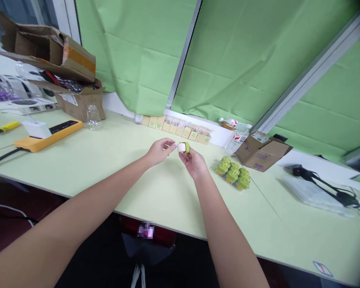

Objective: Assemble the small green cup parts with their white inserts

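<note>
My right hand point(194, 162) holds a small rounded lime-green item with a white face point(182, 148), raised over the middle of the table. The fingers wrap it from below and from the right; its exact kind is unclear. Close on its left is my left hand point(160, 152), thumb and fingertips pointing at the white face with a small gap between them. I make out nothing held in it. To the right of my right hand, a clear plastic tray point(241, 189) carries several small green items with yellow parts, in rows.
Along the back wall runs a row of small tan boxes point(180, 128). A brown carton point(265, 156) and plastic bottles point(237, 125) stand back right. At left are an orange power strip point(64, 131), a clear plastic container point(93, 119) and stacked cartons point(81, 56). Black cables point(327, 186) lie far right.
</note>
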Available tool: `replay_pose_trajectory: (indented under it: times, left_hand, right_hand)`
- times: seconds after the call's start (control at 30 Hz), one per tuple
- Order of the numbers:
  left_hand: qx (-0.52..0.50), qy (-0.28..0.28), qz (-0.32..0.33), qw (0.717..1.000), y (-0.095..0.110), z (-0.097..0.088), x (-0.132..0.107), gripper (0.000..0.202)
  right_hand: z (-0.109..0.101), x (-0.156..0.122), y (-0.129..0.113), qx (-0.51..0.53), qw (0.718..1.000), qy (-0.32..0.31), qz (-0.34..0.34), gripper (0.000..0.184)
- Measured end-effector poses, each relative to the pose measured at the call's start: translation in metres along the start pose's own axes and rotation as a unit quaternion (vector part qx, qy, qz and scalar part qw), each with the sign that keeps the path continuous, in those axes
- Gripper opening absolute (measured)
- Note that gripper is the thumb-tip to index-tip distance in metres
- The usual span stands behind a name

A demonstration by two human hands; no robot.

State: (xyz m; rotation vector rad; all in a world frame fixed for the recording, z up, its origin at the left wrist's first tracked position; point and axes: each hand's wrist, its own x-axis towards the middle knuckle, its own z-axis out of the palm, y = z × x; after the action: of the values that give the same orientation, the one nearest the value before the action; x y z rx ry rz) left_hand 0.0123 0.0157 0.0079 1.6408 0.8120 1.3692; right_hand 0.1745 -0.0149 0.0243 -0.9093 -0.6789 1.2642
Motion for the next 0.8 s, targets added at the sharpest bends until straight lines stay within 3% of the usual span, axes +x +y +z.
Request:
replay_pose_trajectory:
  times: [0.17, 0.37, 0.57, 0.8]
  left_hand:
    - [0.001, -0.023, 0.018, 1.000, 0.000, 0.000, -0.001, 0.043]
    - [0.082, 0.017, 0.008, 0.996, -0.008, -0.005, -0.001, 0.034]
    - [0.052, -0.028, 0.023, 0.998, 0.001, 0.002, -0.005, 0.036]
    - [0.075, -0.012, 0.013, 0.997, -0.008, -0.004, -0.003, 0.026]
  right_hand:
    - [0.002, -0.002, 0.000, -0.008, 1.000, -0.002, 0.011, 0.006]
    - [-0.001, 0.000, -0.007, 0.009, 1.000, -0.010, 0.008, 0.008]
    - [-0.002, 0.000, -0.005, -0.022, 1.000, 0.006, 0.005, 0.008]
    - [-0.005, 0.001, -0.008, -0.005, 1.000, 0.002, -0.005, 0.010]
